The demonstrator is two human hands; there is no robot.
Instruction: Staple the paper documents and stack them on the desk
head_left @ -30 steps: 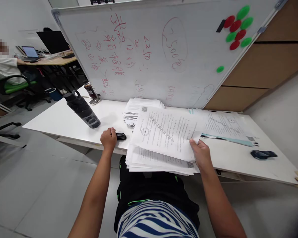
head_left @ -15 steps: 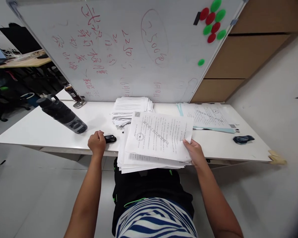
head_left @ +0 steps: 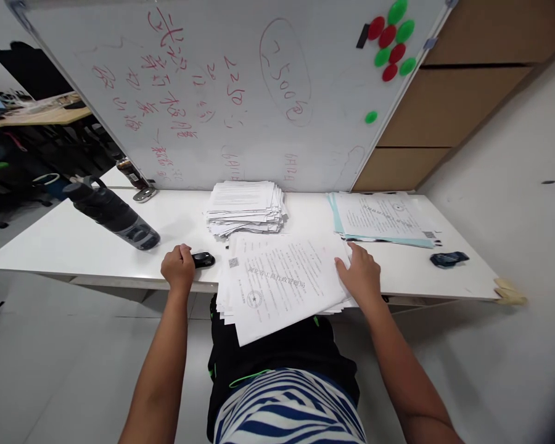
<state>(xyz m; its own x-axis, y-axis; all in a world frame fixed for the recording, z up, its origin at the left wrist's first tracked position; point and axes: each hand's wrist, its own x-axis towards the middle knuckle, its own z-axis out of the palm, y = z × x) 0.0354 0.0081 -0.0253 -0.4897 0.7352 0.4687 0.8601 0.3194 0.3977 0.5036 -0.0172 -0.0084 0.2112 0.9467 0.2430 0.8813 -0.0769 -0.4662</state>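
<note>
My left hand (head_left: 178, 266) is closed around the left end of a small, glossy black object (head_left: 204, 259), perhaps a stapler, at the table's front edge. A printed sheet (head_left: 282, 290) with a round stamp and a square code lies slanted on a paper stack (head_left: 224, 311); one corner sticks out toward me. My right hand (head_left: 361, 274) rests at the sheet's right edge, thumb on the paper and apart from the fingers. Some fingertips are hard to make out. Behind this stack is another pile of papers (head_left: 245, 200).
A dark bottle (head_left: 113, 213) stands at the left. Right of the stacks lie papers with light-blue sheets (head_left: 379, 216) and a dark crumpled-looking item (head_left: 448, 259). A whiteboard (head_left: 324, 142) with red writing and round magnets rises along the table's back edge.
The top sheet has come down toward me and turned, so it now lies slanted on the stack. My right hand has loosened from its edge. My left hand stays on the black object.
</note>
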